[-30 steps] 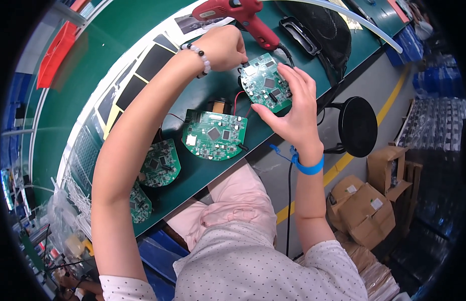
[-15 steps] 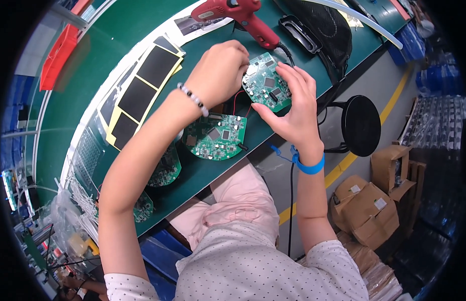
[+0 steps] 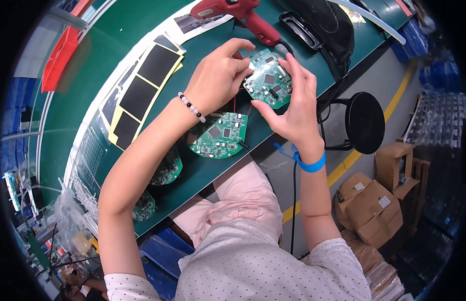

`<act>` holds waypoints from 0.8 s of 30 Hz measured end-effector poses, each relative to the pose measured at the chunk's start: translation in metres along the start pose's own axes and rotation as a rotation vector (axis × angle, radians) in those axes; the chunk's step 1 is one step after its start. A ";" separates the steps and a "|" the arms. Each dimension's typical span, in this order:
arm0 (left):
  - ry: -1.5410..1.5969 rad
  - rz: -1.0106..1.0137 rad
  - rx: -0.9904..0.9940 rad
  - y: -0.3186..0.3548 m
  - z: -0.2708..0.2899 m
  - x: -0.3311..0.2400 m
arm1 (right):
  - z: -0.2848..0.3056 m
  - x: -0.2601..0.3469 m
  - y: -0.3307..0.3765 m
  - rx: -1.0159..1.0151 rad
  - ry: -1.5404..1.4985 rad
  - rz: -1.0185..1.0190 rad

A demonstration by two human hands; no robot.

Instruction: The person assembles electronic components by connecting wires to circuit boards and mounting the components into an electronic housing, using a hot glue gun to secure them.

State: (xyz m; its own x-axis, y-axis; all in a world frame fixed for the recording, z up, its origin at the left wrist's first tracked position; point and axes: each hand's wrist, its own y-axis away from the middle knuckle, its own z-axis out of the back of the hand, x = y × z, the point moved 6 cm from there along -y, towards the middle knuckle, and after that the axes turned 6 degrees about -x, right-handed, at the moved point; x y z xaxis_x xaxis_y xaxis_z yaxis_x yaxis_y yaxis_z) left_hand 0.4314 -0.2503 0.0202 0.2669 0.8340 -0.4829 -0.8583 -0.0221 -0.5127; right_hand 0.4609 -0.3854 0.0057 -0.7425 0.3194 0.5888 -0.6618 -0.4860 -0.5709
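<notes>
A green circuit board [image 3: 269, 80] is held tilted above the bench, with my right hand [image 3: 297, 113] gripping its right edge between thumb and fingers. At its left edge, the thumb and fingers of my left hand [image 3: 215, 78] are pinched together; whatever is between them is too small or hidden to name. Below lies a second green circuit board [image 3: 220, 135], flat near the bench edge, with thin red wires [image 3: 235, 104] rising toward the held board. Beyond the held board rests a red hot glue gun [image 3: 258, 26], its dark cord running down beside the board.
Left of my left arm lie yellow-backed sheets with black pads [image 3: 138, 94]. More circuit boards [image 3: 167, 168] sit partly under that forearm. A black mesh bag [image 3: 333, 30] and a black tray [image 3: 301, 31] stand at the far right. A round black stool [image 3: 364, 123] and cardboard boxes [image 3: 371, 213] are beside the bench.
My left hand's fingers have loosened from a tighter curl, and the index finger now reaches above the board's edge. The held board has turned slightly, still in my right hand.
</notes>
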 end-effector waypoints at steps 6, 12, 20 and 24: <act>0.066 -0.043 -0.108 0.005 0.001 0.004 | -0.004 0.007 0.000 0.045 -0.038 -0.015; -0.045 -0.023 -0.093 0.010 0.013 0.019 | -0.006 0.012 -0.002 0.085 0.061 0.037; -0.061 0.239 -0.080 0.079 0.222 -0.034 | 0.021 0.053 -0.010 0.004 0.202 0.325; -0.305 0.451 -0.424 0.199 0.357 -0.079 | 0.114 0.119 -0.027 -0.197 0.008 0.488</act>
State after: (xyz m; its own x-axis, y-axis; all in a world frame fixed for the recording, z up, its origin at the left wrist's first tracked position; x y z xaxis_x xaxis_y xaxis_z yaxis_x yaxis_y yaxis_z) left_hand 0.0835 -0.1239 0.2098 -0.2643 0.8093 -0.5245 -0.5948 -0.5649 -0.5719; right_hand 0.4022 -0.4270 0.1564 -0.9695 0.1003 0.2238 -0.2452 -0.4177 -0.8749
